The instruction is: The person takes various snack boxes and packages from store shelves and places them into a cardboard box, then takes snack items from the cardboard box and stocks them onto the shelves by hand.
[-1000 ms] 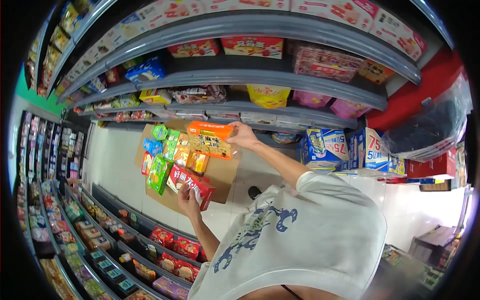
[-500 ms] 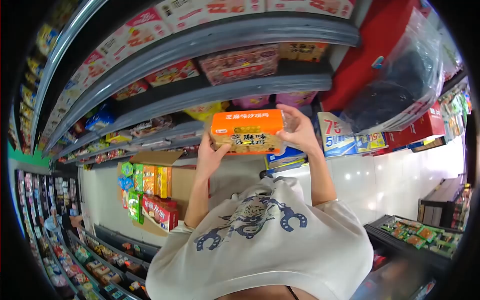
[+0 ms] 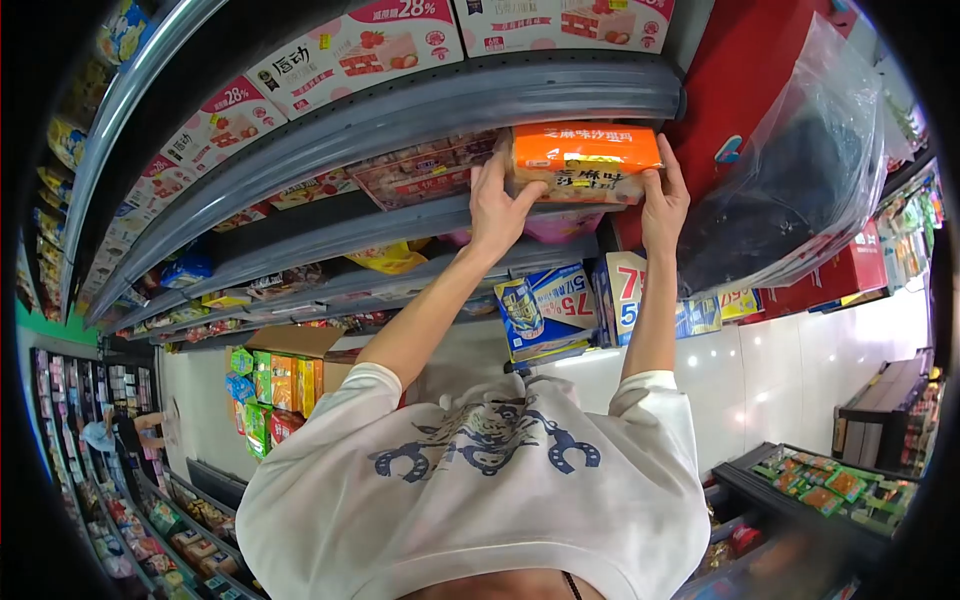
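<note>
Between my two hands is an orange-topped package of sachima (image 3: 585, 160), its Chinese lettering facing me. My left hand (image 3: 503, 205) grips its left end, thumb on the front face. On the right end, my right hand (image 3: 664, 200) is closed with the thumb in front and the fingers behind. The package is at the right end of a grey shelf (image 3: 420, 212), beside a pinkish-brown snack pack (image 3: 425, 170). It hides the spot right behind it, so I cannot tell whether it touches the shelf.
Strawberry cake boxes (image 3: 355, 55) line the shelf above. A red panel with a plastic-covered black item (image 3: 780, 190) stands to the right. Blue-and-white cartons (image 3: 548, 312) are below. An open cardboard box of snacks (image 3: 290, 375) sits on the floor at left. Another person (image 3: 125, 432) is far left.
Both hands have carried the sachima package up and to the right, from in front of my chest to the shelf's right end. My arms are now stretched out further.
</note>
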### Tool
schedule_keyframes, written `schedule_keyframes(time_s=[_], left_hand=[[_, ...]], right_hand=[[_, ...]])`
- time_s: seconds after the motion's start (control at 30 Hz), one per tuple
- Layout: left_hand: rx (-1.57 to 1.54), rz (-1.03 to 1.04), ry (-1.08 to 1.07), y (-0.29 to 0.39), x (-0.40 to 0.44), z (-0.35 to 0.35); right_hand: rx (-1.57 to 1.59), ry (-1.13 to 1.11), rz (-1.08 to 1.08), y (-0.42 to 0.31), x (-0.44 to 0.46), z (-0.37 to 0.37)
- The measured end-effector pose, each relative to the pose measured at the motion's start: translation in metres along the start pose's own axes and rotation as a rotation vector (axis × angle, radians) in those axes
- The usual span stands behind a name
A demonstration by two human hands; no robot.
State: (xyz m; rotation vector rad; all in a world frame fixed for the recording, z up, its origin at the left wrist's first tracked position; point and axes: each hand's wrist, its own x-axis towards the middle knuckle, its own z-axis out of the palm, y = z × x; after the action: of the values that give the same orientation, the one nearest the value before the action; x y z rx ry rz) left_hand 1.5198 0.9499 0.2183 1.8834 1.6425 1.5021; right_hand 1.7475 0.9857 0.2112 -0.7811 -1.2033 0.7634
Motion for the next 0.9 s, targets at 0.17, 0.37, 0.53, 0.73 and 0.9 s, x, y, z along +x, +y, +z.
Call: schedule_keyframes(time_s=[0.17,0.37,0.53,0.73,0.9], left_hand=[[0.157,-0.070,0.054,-0.005,0.007,0.030],[0.162,-0.073,0.104,-0.002,0.013,0.037],[0.093,-0.009,0.101,-0.018,0.006,0.035],[0.075,-0.055,0.017,-0.018,-0.023,0.025],[0.180,0.021,-0.056,-0.019,-0.039,0.021]], right_hand=[[0.126,0.040,0.044,0.020,0.027,0.006],[0.111,0.051,-0.002,0.060,0.042,0.012],[0.134,0.074,0.044,0.090,0.045,0.013],[-0.181,0.119,-0.011,0.101,0.040,0.009],[-0.370,0.065,0.171,0.121,0.016,-0.001]])
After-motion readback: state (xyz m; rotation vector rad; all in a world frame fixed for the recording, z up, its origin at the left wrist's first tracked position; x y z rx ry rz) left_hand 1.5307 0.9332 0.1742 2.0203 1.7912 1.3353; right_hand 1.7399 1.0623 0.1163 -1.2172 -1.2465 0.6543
